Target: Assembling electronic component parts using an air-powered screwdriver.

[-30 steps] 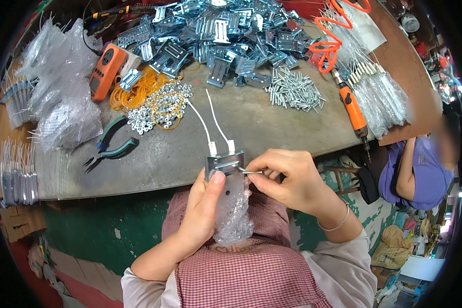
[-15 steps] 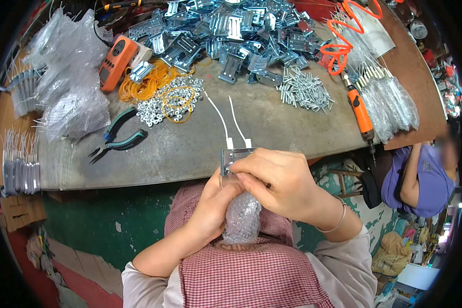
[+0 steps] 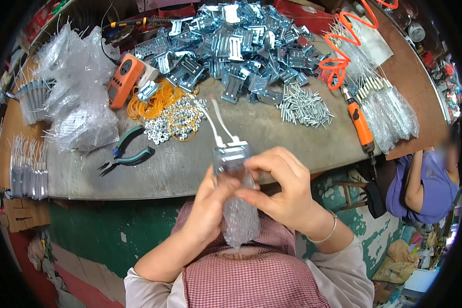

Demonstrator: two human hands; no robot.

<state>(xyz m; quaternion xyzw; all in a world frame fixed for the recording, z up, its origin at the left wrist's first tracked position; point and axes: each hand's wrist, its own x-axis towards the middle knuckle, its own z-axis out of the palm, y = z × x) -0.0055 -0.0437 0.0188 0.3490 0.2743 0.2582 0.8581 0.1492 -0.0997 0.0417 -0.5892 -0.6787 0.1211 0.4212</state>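
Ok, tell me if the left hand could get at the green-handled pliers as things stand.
Probably yes, once freed: the left hand is holding the bubble-wrap bag, but the pliers lie uncovered on the table to its left.

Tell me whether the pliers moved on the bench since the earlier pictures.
No. The pliers lie at the same spot left of the rubber bands; only the camera shifted.

Left hand point(image 3: 210, 203) cradles bubble-wrap sleeve point(image 3: 238, 220) from below. Right hand point(image 3: 282, 192) pinches top, fingers point(image 3: 259, 165) on metal bracket point(image 3: 231, 154) poking out of sleeve. Two white cable ties point(image 3: 215, 115) stick up from bracket. On surface point(image 3: 272, 136): green-handled pliers point(image 3: 126, 154) left, pile of nuts point(image 3: 177, 120) with yellow rubber bands point(image 3: 151, 100), heap of brackets point(image 3: 241, 41) at back, screws point(image 3: 305, 105), orange screwdriver point(image 3: 362, 128) right. Wrapped bundles point(image 3: 79, 87) far left.
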